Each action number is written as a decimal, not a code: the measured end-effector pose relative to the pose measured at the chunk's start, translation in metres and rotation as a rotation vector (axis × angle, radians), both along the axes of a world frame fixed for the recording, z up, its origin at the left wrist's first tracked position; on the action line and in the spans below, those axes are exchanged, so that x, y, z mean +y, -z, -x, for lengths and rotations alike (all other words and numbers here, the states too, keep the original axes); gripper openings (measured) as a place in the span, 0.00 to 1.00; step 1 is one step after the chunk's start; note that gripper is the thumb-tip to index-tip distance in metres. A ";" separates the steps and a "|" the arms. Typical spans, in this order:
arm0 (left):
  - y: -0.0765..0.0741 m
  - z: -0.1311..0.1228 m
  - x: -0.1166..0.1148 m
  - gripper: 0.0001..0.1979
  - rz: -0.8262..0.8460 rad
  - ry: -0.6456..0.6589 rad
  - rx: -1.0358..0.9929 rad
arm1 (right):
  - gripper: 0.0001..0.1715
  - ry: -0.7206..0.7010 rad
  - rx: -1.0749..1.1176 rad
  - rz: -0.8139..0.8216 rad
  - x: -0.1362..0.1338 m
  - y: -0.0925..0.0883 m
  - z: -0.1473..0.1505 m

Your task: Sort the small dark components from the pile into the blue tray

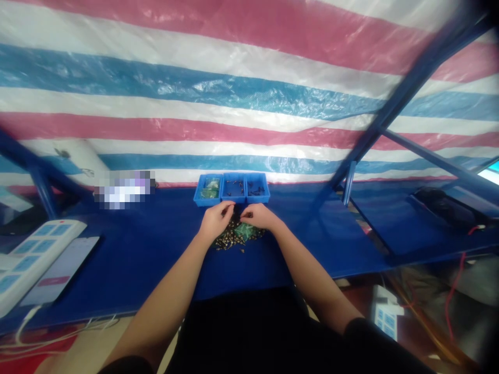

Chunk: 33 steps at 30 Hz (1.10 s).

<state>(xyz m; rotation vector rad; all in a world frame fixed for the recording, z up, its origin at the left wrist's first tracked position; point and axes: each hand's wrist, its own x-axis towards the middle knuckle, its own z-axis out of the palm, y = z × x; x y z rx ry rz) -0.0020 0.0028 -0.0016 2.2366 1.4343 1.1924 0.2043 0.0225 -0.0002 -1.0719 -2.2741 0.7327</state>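
Blue 3-bin tray ahead, L hand & R hand over parts pile, grips together, held item unclear

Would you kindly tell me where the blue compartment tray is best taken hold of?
The blue three-compartment plastic tray is best held by its two short end walls, hands coming from left and right: it is long, shallow and loaded, and the left hand, right hand and pile of small brass-coloured parts crowd its near side.
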 end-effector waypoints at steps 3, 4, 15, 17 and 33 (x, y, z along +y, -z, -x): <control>0.000 0.000 0.000 0.14 0.003 0.008 -0.003 | 0.05 0.075 0.022 0.018 0.002 0.005 0.001; 0.000 0.000 0.000 0.14 0.004 0.011 -0.006 | 0.06 0.093 0.032 0.031 0.002 0.006 0.001; -0.001 -0.001 -0.001 0.14 0.005 0.005 0.004 | 0.09 0.091 -0.017 -0.023 0.000 0.003 0.005; -0.001 -0.001 -0.001 0.14 0.010 0.007 0.010 | 0.08 0.104 -0.040 -0.016 0.000 0.004 0.007; -0.004 -0.001 -0.002 0.15 0.010 0.008 0.026 | 0.07 0.144 -0.142 -0.134 -0.001 0.007 0.011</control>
